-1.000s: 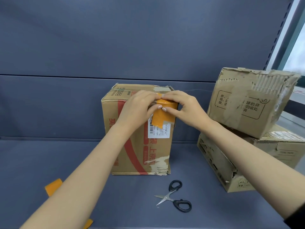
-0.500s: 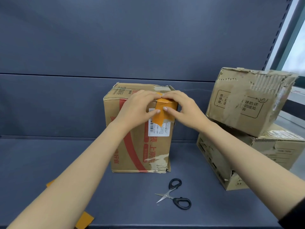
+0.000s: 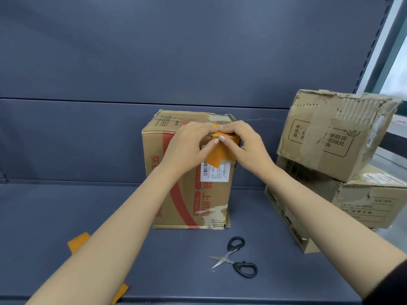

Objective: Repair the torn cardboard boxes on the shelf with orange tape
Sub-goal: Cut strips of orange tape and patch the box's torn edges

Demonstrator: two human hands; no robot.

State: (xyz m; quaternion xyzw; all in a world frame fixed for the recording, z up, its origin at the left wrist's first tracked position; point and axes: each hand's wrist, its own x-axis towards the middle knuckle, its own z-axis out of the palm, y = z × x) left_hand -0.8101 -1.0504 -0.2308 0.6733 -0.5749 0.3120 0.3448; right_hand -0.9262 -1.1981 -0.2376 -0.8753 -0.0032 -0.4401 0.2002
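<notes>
A tall cardboard box (image 3: 176,201) with red print and a white label stands upright in the middle of the shelf. Its lower right corner is torn. A piece of orange tape (image 3: 220,154) is folded over its upper right front edge and hangs down onto the label. My left hand (image 3: 187,146) and my right hand (image 3: 246,144) both rest on that edge. Their fingers lie on the box top and their thumbs press the tape on the front face, the thumb tips almost touching.
Black-handled scissors (image 3: 236,257) lie open on the shelf in front of the box. Two torn boxes are stacked at the right, the upper box (image 3: 334,133) tilted on the lower box (image 3: 370,201). Loose orange tape pieces (image 3: 78,241) lie near the front left edge.
Both thumbs have slid a little up the tape toward the box's top edge. The box, the scissors and the stacked boxes have not moved.
</notes>
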